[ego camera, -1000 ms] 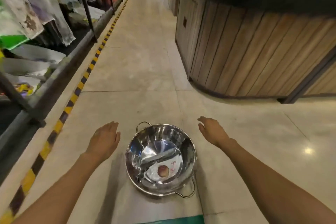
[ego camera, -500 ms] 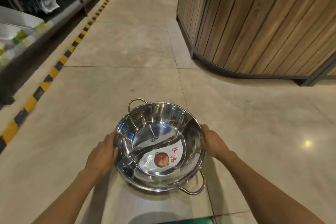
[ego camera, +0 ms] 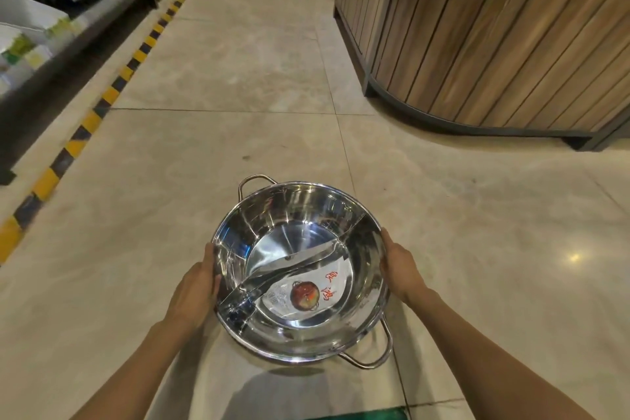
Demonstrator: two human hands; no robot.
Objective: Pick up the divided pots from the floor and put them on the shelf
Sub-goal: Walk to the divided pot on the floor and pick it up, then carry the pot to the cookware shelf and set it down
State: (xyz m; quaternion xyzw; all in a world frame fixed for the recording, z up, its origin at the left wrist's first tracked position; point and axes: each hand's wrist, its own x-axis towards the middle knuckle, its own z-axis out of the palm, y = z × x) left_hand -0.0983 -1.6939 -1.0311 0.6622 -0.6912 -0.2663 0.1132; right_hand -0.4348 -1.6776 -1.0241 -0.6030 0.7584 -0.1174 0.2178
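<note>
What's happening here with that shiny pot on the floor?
A person is bent over a steel divided pot in a shop aisle. The left hand and right hand press against opposite sides of its rim, not the wire handles. Whether it has left the tiled floor is unclear. The shelf stands along the left.

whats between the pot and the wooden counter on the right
Nothing: in the head view the stretch from the divided pot, gripped on both sides by the left hand and right hand, to the wooden counter is bare tiled floor.
</note>
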